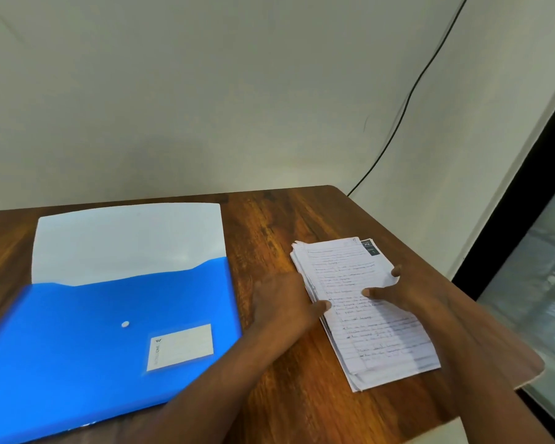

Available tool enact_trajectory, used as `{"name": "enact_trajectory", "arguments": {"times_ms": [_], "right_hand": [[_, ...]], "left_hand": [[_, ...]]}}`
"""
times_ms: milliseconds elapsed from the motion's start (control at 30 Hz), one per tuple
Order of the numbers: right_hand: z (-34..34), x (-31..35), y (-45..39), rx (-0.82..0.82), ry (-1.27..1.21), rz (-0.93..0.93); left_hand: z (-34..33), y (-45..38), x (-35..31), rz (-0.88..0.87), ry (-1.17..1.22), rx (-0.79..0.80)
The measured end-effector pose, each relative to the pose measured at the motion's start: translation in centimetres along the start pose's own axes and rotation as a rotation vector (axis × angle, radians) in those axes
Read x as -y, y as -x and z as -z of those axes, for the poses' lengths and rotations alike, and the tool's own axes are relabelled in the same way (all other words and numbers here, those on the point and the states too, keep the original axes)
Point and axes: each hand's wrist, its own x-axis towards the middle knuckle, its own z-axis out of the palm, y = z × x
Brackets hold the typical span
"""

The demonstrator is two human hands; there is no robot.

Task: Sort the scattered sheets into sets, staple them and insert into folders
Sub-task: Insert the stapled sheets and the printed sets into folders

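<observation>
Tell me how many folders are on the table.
1: a blue folder with its flap open, lying on the table's left side, beside the stack of sheets. No others show.

Two bare hands, the left hand (284, 301) and the right hand (407, 293), are seen with bare forearms behind them. No sleeve, watch, ring or glove is worn on any visible part. Short, unpainted nails are shown on the thumbs.

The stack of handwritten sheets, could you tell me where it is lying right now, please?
In the head view the stack of sheets lies on the wooden table near its right edge, right of the blue folder, between both hands.
</observation>
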Motion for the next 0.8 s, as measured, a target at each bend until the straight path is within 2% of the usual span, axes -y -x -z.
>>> {"name": "enact_trajectory", "arguments": {"times_ms": [200,467,600,700,800], "right_hand": [[-0.5,-0.5,-0.8,-0.005,-0.030,-0.030],[0.3,-0.4,-0.7,0.026,-0.123,0.020],[0.4,-0.4,-1.0,0.037,-0.150,0.002],[0.5,-0.7,-1.4,-0.013,-0.275,-0.019],[1.2,-0.5,-1.1,0.016,-0.572,-0.010]], "left_hand": [[-1.4,-1.1,-1.4,0.030,-0.159,0.011],[-1.9,-1.3,-1.5,0.060,-0.164,-0.023],[-1.9,-1.3,-1.4,0.068,-0.092,-0.022],[-2.1,-1.3,-1.0,0.061,-0.059,-0.056],[-1.9,-1.5,-0.8,0.040,-0.035,-0.096]]}}
